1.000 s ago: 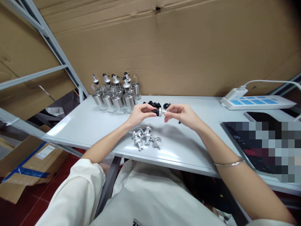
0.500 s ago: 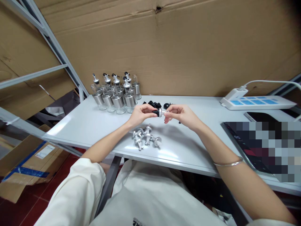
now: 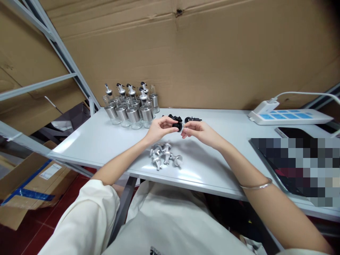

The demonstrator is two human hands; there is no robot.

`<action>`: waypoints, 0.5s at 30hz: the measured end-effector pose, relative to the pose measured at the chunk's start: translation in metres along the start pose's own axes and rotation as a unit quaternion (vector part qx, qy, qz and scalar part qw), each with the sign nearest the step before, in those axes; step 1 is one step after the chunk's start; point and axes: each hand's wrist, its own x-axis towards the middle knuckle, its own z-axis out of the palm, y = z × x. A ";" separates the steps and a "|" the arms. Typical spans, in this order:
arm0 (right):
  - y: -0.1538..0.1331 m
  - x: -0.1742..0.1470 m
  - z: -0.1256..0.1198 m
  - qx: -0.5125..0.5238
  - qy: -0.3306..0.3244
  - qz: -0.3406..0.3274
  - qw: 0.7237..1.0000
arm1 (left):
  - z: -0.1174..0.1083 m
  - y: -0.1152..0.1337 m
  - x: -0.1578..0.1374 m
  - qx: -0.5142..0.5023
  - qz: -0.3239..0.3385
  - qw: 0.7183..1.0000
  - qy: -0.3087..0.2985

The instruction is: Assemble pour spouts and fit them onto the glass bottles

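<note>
Over the tabletop's (image 3: 87, 141) middle, we grip one pourer (image 3: 179, 126).
Our left hand (image 3: 158, 130) pinches its black end; our right hand (image 3: 202, 134) closes fingertips on its silver end. Silver spouts (image 3: 166, 154) lie near the front edge, bottles (image 3: 133, 114) by the back left corner.

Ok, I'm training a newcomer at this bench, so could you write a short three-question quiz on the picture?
1. True or false: the left hand holds a glass bottle.
2. On which side, left or right, is the silver bangle worn?
3. The loose silver spouts lie: a) on the table; b) inside a box; c) on the power strip.

Key: 1. False, it holds a black-and-silver pourer piece. 2. Right. 3. a.
</note>
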 end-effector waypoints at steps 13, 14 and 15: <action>-0.008 -0.003 0.001 -0.026 0.099 -0.034 0.994 | 0.001 -0.005 -0.002 0.053 0.071 0.996 0.003; -0.008 -0.003 0.002 -0.011 0.090 -0.026 0.996 | 0.000 -0.006 -0.002 0.062 0.079 0.995 0.003; -0.009 -0.003 0.003 0.004 0.083 -0.018 0.996 | 0.000 -0.006 -0.002 0.073 0.089 0.993 0.002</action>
